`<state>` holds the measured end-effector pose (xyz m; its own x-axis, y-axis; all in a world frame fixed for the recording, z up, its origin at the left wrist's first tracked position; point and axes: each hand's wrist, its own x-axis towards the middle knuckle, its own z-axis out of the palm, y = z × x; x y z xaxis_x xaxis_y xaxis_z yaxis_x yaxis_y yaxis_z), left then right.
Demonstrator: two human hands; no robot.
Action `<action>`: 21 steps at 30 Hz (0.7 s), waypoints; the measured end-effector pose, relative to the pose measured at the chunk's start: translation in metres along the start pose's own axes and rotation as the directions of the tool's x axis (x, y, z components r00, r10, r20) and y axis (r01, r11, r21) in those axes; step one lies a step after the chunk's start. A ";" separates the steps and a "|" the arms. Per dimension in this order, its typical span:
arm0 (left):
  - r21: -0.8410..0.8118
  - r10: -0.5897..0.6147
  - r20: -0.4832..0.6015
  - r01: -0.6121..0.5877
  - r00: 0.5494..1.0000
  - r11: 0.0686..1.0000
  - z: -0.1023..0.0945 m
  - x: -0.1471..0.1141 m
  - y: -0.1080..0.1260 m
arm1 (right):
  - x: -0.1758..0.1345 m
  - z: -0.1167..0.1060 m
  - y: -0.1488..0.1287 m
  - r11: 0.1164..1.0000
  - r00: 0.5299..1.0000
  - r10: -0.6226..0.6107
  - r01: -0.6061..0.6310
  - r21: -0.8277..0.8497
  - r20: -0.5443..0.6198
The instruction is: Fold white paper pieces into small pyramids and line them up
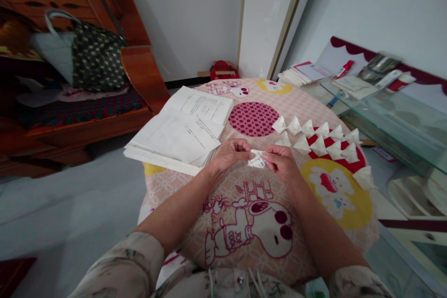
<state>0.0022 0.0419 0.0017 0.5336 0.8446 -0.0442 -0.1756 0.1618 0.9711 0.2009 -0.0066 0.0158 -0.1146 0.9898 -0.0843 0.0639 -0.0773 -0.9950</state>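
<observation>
Between my two hands is a small folded piece of printed paper point(257, 159), held just above the tabletop. The fingers of my left hand point(232, 153) pinch its left side, while my right hand point(282, 162) grips the right side. To the right, several folded paper pieces point(318, 145) with pointed tops stand in two rows, and a single one point(363, 177) sits apart near the right edge. On the left lies an open book point(164, 137) with a loose printed sheet point(199, 137) on its pages.
A patterned cloth point(174, 186) with cartoon prints covers the round table. Beside it on the right is a glass shelf point(387, 121) bearing metal bowls point(380, 67) and papers. A wooden bench point(146, 84) with a dotted bag point(96, 58) stands at the left.
</observation>
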 end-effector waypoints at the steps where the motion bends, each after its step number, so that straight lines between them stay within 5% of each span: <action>1: -0.005 -0.003 -0.007 0.003 1.000 1.000 0.000 0.001 0.000 | 0.001 0.000 0.001 1.000 1.000 0.011 -0.012 0.005 0.008; 14: -0.080 -0.098 -0.047 0.094 0.994 0.992 0.004 0.002 0.006 | 0.008 0.000 0.012 1.000 0.999 0.031 -0.031 -0.002 0.032; 21: 0.088 -0.114 -0.026 0.116 0.993 0.989 0.003 0.001 0.004 | 0.008 0.004 0.005 0.991 0.987 0.013 0.008 -0.133 0.159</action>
<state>0.0047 0.0422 0.0064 0.5285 0.8335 -0.1608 -0.0392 0.2132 0.9762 0.1962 0.0009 0.0102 -0.2697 0.9572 -0.1047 0.1942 -0.0524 -0.9796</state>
